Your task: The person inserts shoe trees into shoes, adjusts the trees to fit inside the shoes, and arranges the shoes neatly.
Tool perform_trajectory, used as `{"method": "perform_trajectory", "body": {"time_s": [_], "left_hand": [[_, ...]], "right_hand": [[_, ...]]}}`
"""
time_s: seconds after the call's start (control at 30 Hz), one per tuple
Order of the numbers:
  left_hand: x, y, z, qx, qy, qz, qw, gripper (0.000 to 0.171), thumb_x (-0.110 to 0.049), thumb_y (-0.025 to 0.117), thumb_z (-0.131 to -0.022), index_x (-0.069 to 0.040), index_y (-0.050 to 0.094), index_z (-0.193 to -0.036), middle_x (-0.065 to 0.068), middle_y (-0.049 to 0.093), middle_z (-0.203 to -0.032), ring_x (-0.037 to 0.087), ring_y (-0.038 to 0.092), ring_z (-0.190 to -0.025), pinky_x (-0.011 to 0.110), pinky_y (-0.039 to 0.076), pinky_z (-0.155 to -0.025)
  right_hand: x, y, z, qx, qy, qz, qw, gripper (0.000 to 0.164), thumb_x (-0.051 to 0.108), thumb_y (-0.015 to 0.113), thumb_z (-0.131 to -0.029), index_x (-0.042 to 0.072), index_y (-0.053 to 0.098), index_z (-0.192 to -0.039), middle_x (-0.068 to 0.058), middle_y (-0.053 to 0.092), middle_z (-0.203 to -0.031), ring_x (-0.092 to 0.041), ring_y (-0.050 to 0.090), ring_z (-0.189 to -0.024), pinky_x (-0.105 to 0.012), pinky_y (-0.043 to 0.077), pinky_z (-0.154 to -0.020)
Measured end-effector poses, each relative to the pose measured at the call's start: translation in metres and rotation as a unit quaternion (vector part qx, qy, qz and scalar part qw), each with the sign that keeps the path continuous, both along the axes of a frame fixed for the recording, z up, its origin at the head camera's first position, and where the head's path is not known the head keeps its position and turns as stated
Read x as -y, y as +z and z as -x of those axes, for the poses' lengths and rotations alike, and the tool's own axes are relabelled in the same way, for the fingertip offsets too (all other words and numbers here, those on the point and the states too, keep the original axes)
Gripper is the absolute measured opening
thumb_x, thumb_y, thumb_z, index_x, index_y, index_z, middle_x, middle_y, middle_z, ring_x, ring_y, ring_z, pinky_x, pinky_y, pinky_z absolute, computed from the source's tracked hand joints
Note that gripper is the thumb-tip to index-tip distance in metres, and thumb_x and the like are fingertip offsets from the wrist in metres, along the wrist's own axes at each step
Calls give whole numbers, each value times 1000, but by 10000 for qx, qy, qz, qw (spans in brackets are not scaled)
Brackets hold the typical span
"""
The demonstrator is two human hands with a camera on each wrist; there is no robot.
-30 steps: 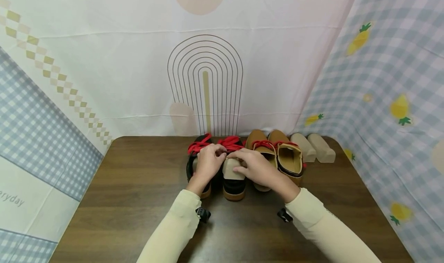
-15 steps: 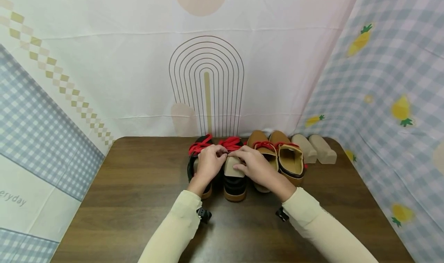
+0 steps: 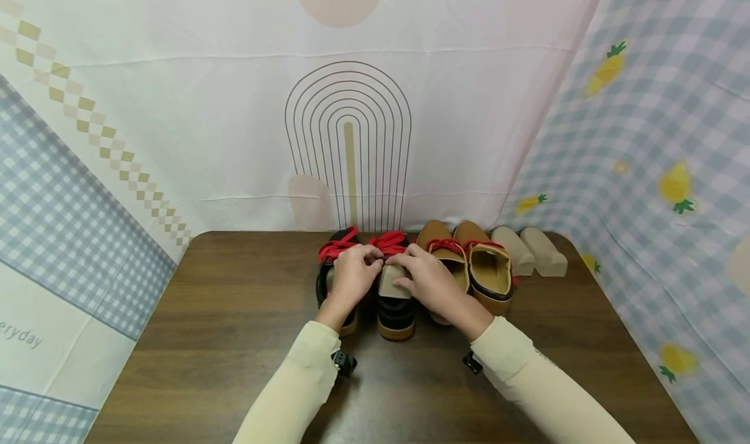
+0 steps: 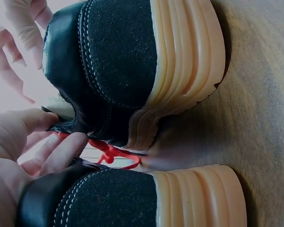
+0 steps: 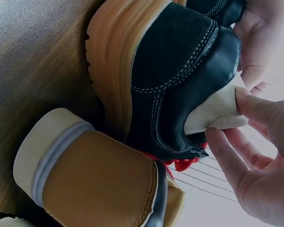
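Observation:
Two black shoes with red laces and tan soles stand side by side at the back of the table, heels toward me. In the right-hand black shoe [image 3: 396,317] sits a beige shoe insert [image 3: 395,282], its end showing above the heel collar. My right hand [image 3: 431,279] pinches that insert [image 5: 212,111] between thumb and fingers. My left hand [image 3: 351,273] pinches the edge of the same shoe's opening [image 4: 66,125] between thumb and finger. It reaches over the left-hand black shoe [image 3: 349,320], where a little beige shows inside the opening. The insert's front part is hidden within the shoe.
Two tan shoes [image 3: 492,275] with red laces stand close to the right of the black pair. Beyond them lie two more beige inserts [image 3: 545,254]. A patterned cloth [image 3: 246,138] hangs behind the wooden table [image 3: 234,314].
The insert has slid a little forward and deeper into the right-hand black shoe, uncovering more of its heel. My right wrist has shifted slightly left; my left hand has barely moved.

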State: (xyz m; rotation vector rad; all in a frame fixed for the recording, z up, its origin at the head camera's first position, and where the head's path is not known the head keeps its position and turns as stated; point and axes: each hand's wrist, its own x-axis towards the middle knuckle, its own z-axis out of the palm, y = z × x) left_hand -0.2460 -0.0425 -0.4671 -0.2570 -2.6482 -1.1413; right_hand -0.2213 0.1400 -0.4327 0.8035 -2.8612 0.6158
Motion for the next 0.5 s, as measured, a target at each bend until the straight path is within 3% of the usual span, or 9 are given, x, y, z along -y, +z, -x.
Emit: {"method": "perform_trajectory", "body": {"time_s": [0.27, 0.5], "left_hand": [[0, 0, 0, -20, -47, 0, 10000, 4, -13, 77, -90, -14, 80, -92, -2, 73, -80, 15, 68, -77, 42, 51, -82], [0, -1, 0, -75, -23, -17, 10000, 6, -12, 78, -88, -17, 80, -90, -1, 73, -81, 16, 68, -77, 42, 51, -82]], "right_hand": [[1, -8, -1, -333, -191, -168, 9991, 36, 26, 83, -88, 19, 75, -122, -2, 55, -94, -11, 46, -70, -28, 41, -59], [-1, -17, 0, -763, -131, -138, 9969, 35, 26, 86, -84, 19, 71, -115, -2, 59, -99, -14, 52, -76, -34, 48, -65]]}}
